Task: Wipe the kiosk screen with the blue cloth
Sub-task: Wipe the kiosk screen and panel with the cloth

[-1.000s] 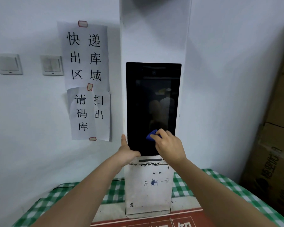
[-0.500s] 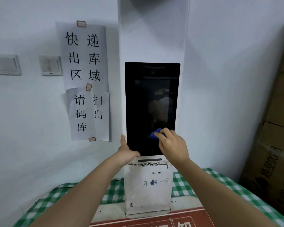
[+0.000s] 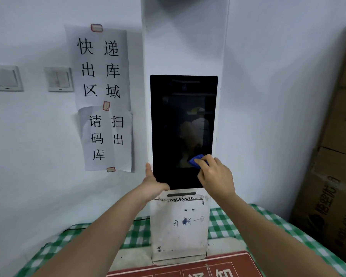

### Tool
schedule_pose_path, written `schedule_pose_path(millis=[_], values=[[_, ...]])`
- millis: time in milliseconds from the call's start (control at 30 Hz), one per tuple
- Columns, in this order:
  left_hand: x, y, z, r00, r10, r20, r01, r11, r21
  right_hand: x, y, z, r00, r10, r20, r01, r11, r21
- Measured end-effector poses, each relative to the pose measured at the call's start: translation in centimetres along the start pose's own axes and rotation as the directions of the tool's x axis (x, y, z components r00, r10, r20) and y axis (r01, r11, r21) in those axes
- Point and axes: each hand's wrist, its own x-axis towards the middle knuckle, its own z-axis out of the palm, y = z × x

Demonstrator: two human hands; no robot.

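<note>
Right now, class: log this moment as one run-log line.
task: wipe kiosk screen | right hand: presses blue cloth on lower right | left hand: grips lower-left edge | status: wiping

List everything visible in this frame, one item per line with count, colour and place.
kiosk: 1, white, against the wall, centre
screen: 1, black, on the kiosk front
cloth: 1, blue, on the screen's lower right
paper signs: 2, white with black characters, taped left of the kiosk
wall switches: 2, white, far left
tablecloth: 1, green-white check, under the kiosk
board: 1, red, bottom edge
cardboard boxes: stacked, brown, right
left hand: grips the screen's lower left corner
right hand: holds the cloth to the screen
</note>
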Motion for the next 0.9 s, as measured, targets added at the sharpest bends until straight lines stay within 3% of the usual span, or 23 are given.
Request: schedule_pose_path(millis=[200, 300, 500, 733, 900], values=[[0.0, 0.1, 0.0, 1.0, -0.007, 0.006, 0.008, 1.0, -0.016, 3.5, -0.3, -1.5, 0.981, 0.135, -0.141, -0.135, 0.991, 0.013], [-0.1, 0.0, 0.1, 1.0, -0.009, 0.01, 0.01, 1.0, -0.021, 2.5, 0.2, -0.4, 0.991, 0.092, -0.102, -0.1, 0.993, -0.071], [0.0, 0.1, 0.0, 1.0, -0.004, 0.003, 0.004, 1.0, -0.029, -1.0, 0.7, 0.1, 1.0, 0.028, 0.003, -0.028, 0.997, -0.068], [-0.1, 0.1, 0.2, 1.0, -0.01, -0.001, 0.01, 0.999, -0.041, 2.6, 0.3, -1.5, 0.97, 0.209, -0.124, -0.208, 0.978, 0.018], [0.0, 0.1, 0.2, 1.0, -0.01, 0.006, 0.011, 0.999, -0.05, 0.6, 0.7, -0.3, 0.985, 0.167, -0.05, -0.168, 0.985, -0.03]])
